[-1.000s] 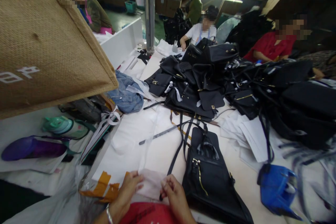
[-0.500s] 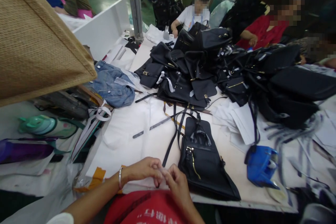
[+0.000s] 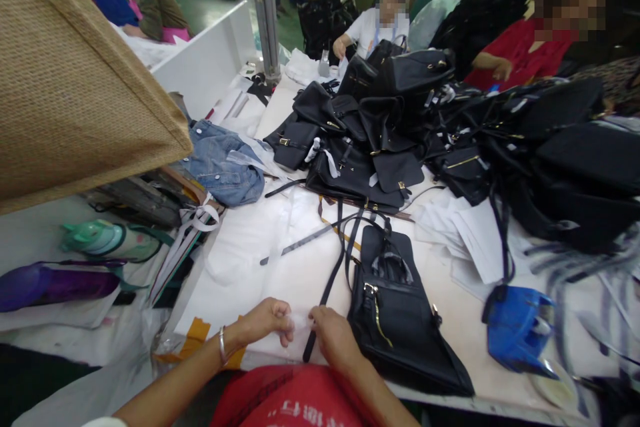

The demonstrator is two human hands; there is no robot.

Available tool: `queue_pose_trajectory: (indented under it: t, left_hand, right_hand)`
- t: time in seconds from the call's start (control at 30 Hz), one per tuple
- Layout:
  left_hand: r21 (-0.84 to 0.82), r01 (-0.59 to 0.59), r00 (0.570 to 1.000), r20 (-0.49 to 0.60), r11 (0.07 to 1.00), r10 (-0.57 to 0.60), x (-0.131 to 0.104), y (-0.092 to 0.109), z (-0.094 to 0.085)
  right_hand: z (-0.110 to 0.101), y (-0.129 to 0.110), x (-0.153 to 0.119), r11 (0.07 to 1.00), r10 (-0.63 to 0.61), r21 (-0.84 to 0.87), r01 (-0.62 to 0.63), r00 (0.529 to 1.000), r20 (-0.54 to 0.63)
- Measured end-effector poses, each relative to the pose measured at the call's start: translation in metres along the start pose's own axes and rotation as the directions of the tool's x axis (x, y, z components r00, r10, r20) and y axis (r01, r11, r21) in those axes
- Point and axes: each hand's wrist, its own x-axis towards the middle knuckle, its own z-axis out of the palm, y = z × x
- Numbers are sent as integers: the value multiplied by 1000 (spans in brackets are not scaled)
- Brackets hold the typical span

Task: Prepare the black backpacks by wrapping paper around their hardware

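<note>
Between my two hands stretches a small translucent white piece (image 3: 300, 323), thin like film or tissue. My left hand (image 3: 273, 321), with a bracelet at the wrist, is closed on its left end. The fingers of my right hand (image 3: 331, 335) are pinched at its other end. A black strap (image 3: 327, 287) runs down beside my right hand, its tip lying between the hands. Just right of my right hand, a black bag (image 3: 400, 320) with a gold zipper and buckle lies flat on the white table (image 3: 280, 280).
Many black bags (image 3: 360, 173) are heaped at the back and right. White papers (image 3: 475, 240) and a blue tape dispenser (image 3: 517, 327) lie at right. A denim garment (image 3: 225, 160), bottles (image 3: 110, 240) and a burlap panel (image 3: 90, 93) are at left. Other people sit beyond.
My hands have moved slightly apart, and the translucent piece now shows stretched between them. The whole view has shifted a little, with the table's things appearing further right.
</note>
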Motion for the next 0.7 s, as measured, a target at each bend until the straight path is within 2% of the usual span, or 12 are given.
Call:
queue_pose_trajectory:
  t: [0.07,0.13,0.23,0.33,0.4,0.47,0.6,0.7]
  left_hand:
    - [1,-9,1000,-22,1000,9,-3,0,-6]
    - [-2,-26,998,-50,1000,26,-6,1,-11]
    - [-3,-63,994,-91,998,63,-9,5,-18]
    - [3,-98,987,-125,995,97,-11,9,-25]
    - [5,-117,982,-147,993,117,-13,11,-31]
    - [5,-135,977,-168,991,134,-14,12,-36]
    - [-1,-155,967,-205,988,152,-17,14,-46]
    - [-11,-155,967,-206,988,149,-16,16,-48]
  right_hand:
    - [6,2,9,947,-134,-277,165,983,128]
    - [18,2,17,861,-222,-412,298,949,222]
    - [36,2,27,782,-283,-484,393,916,285]
    - [37,-1,33,774,-278,-475,420,898,341]
    - [23,-2,33,826,-244,-405,392,897,369]
    - [-2,-2,30,877,-203,-341,337,906,373]
    - [-66,0,25,976,-143,-131,176,963,229]
    - [-100,-5,27,991,-114,82,103,984,138]
